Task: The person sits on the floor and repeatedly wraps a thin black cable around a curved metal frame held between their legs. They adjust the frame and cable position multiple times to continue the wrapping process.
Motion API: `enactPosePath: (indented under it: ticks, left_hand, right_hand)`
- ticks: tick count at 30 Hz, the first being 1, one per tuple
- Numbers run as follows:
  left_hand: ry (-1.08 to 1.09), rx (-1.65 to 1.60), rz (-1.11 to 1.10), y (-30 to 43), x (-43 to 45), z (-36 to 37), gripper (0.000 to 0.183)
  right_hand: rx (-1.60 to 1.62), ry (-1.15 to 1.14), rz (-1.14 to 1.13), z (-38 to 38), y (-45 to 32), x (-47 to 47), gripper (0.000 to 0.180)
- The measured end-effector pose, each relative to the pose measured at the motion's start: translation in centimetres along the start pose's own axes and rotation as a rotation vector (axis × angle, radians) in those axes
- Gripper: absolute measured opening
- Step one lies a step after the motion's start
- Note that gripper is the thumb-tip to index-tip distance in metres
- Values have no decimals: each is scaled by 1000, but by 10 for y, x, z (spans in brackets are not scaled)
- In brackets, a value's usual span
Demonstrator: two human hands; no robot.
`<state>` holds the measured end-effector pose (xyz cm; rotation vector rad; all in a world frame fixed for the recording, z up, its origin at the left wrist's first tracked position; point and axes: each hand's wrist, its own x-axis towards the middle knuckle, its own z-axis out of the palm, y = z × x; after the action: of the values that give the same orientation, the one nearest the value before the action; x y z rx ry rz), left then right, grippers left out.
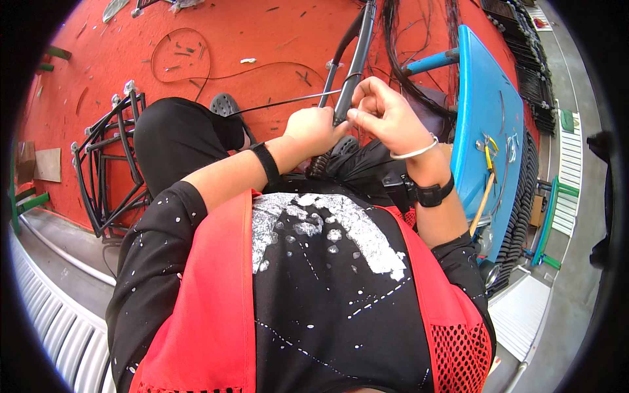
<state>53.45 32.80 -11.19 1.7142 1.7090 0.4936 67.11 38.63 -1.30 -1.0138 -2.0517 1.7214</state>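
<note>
A black tubular metal frame [363,46] rises between my knees and leans away from me. My left hand [314,128] is closed around its lower end. My right hand [388,117] is just to the right of the same tube, thumb and fingers curled together; whether a strand is pinched between them is hidden. A thin dark strip [285,102] runs from the left to the tube, just above my left hand. Another turn of strip crosses the tube higher up. Below my left hand, dark coiled wrapping [319,166] shows near my lap.
At my right stands a blue table [491,108] bearing yellow-handled pliers [489,154] and a wooden-handled tool [482,204]. Long black strands [393,44] hang beside it. Black metal frames [105,162] stand at left. Scraps and a looped strip [209,64] lie on the red floor [255,39].
</note>
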Motion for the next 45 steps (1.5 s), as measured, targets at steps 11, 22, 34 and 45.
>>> enactPosePath:
  ticks: [11,22,34,45]
  left_hand:
    - [70,10,22,-11,-1,7,42]
    - [103,11,14,-16,-1,0,42]
    - [83,-834,-208,-51,15,32,46]
    - [-203,-1223,-304,-43,14,23,42]
  right_hand:
    - [-1089,-50,-126,-59,-50,-24,36]
    - [-1193,1090,16,-232,23,-11,52]
    - [-531,561,-29,-135,73,11,54]
    - [442,355,452,51,104,32,40]
